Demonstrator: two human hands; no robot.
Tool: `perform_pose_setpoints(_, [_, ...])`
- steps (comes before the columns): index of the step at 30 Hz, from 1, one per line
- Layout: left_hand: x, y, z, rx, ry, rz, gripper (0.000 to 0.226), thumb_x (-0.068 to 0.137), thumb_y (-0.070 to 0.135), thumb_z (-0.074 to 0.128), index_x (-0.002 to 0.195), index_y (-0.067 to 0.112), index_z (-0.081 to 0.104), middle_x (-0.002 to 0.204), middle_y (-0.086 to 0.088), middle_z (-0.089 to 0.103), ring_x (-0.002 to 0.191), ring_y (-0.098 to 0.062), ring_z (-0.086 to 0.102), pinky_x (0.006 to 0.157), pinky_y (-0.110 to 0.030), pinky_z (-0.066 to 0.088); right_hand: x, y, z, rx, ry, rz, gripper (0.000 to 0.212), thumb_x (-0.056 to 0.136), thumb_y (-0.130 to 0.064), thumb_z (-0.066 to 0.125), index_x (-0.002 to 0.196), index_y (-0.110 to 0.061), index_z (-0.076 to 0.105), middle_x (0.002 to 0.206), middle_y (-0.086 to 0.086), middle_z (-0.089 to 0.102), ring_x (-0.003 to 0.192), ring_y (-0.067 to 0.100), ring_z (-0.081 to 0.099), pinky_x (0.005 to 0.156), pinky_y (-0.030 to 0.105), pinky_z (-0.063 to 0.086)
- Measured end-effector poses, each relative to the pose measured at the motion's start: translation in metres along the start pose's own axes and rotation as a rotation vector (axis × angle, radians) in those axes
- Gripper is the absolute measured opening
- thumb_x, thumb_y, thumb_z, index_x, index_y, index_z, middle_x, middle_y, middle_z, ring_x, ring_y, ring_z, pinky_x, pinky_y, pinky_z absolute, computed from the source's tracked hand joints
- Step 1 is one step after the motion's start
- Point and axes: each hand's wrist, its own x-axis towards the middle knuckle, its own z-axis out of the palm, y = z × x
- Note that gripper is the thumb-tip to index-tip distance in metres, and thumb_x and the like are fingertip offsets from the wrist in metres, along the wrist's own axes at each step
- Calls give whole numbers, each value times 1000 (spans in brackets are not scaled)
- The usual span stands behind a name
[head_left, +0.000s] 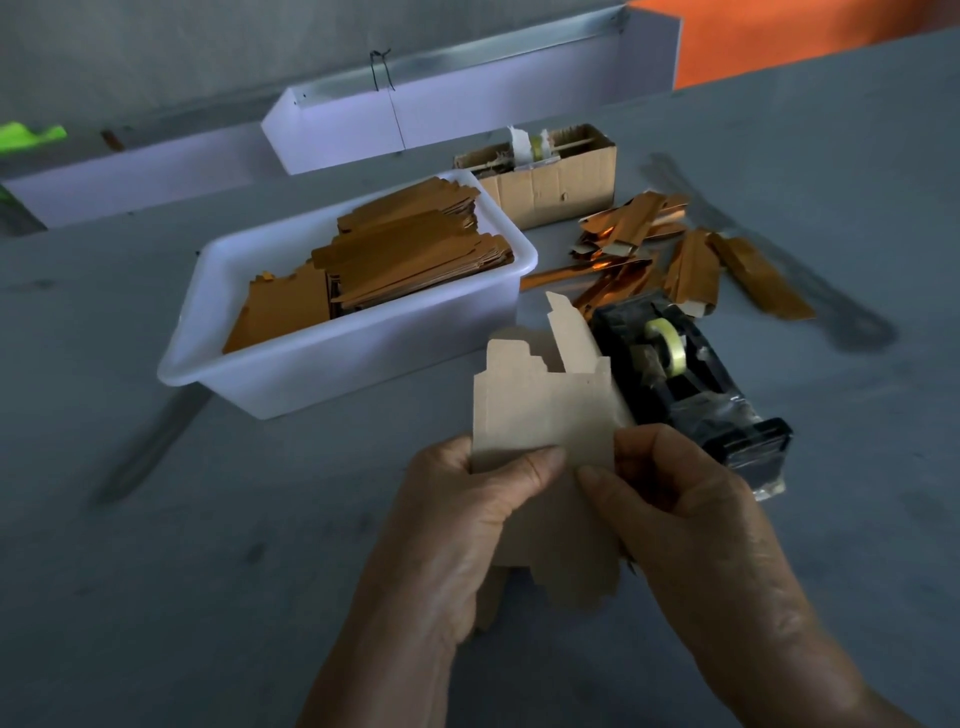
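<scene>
A flat, unfolded cardboard box blank (545, 405), pale brown side up, is held above the grey table in the lower middle of the head view. My left hand (457, 525) grips its left side, thumb lying across the face. My right hand (685, 525) pinches its right edge between thumb and fingers. The blank's notched flaps stick up at the top and hang below my hands. A black tape dispenser (691, 384) with a roll of clear tape stands just right of the blank.
A white plastic tub (332, 358) holds a stack of several golden-brown box blanks (405, 254). Folded shiny copper-coloured pieces (675, 260) lie scattered behind the dispenser. A small open cardboard box (550, 182) and long white trays (467, 98) stand farther back.
</scene>
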Motion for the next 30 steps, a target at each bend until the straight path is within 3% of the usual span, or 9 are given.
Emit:
perform_pose_setpoints(2, [-1, 0, 2, 20, 14, 12, 8, 67, 17, 80, 74, 19, 77, 70, -4, 75, 62, -14, 71, 50, -17, 51, -2, -1, 1, -130, 60, -63, 12, 70, -37, 65, 80, -32, 63, 64, -12, 64, 59, 4, 57, 50, 15, 43])
perform_pose_setpoints(7, [-4, -2, 7, 52, 87, 51, 14, 72, 13, 79, 73, 27, 76, 66, 0, 74, 59, -10, 70, 52, -21, 52, -8, -6, 10, -322, 119, -220, 18, 72, -25, 71, 76, -27, 54, 60, -5, 58, 66, 8, 55, 56, 12, 43])
perform_pose_setpoints(11, [-5, -5, 6, 99, 94, 102, 14, 72, 19, 79, 78, 31, 75, 67, 2, 74, 62, -11, 71, 54, -24, 55, -9, -9, 10, -165, 40, -140, 22, 70, -34, 68, 83, -35, 50, 70, -11, 63, 56, 8, 61, 49, 14, 46])
perform_pose_setpoints(16, [-6, -5, 5, -5, -27, 29, 25, 62, 28, 83, 83, 17, 76, 73, -11, 74, 64, -26, 69, 60, -36, 53, -11, -15, 6, 89, -76, -133, 16, 88, -48, 53, 88, -32, 53, 65, 0, 67, 52, 13, 65, 51, 23, 53])
perform_pose_setpoints(20, [-7, -6, 5, 43, -21, 87, 34, 56, 38, 77, 79, 13, 72, 65, -16, 69, 60, -28, 66, 57, -39, 54, -7, -15, 6, 100, -93, -82, 25, 75, -52, 55, 82, -28, 55, 62, 1, 67, 51, 13, 65, 50, 22, 52])
perform_pose_setpoints(23, [-9, -5, 1, 172, -91, 137, 22, 64, 38, 67, 78, 22, 72, 64, -7, 70, 60, -19, 70, 53, -31, 54, -5, -16, 3, 70, -119, -62, 35, 65, -55, 61, 86, -28, 56, 59, -1, 65, 47, 10, 61, 46, 19, 48])
perform_pose_setpoints(25, [-7, -5, -5, 223, -148, 132, 19, 65, 36, 65, 81, 29, 72, 70, 0, 73, 68, -13, 71, 60, -28, 53, -3, -17, 1, 56, -143, -49, 40, 57, -59, 63, 86, -33, 59, 58, -4, 63, 45, 8, 59, 45, 19, 47])
perform_pose_setpoints(28, [-5, -2, -13, 173, -298, 44, 26, 64, 35, 70, 89, 29, 74, 84, -3, 76, 84, -22, 72, 78, -44, 56, 3, -20, -5, 96, -249, 31, 43, 48, -60, 69, 82, -35, 64, 55, -3, 59, 45, 8, 55, 47, 19, 45])
perform_pose_setpoints(30, [-5, 3, -16, 110, -406, 23, 21, 70, 30, 71, 90, 25, 76, 86, -6, 76, 84, -23, 73, 73, -37, 57, 7, -23, -11, 171, -361, 107, 36, 49, -55, 73, 76, -32, 68, 56, -4, 57, 47, 7, 52, 49, 18, 44])
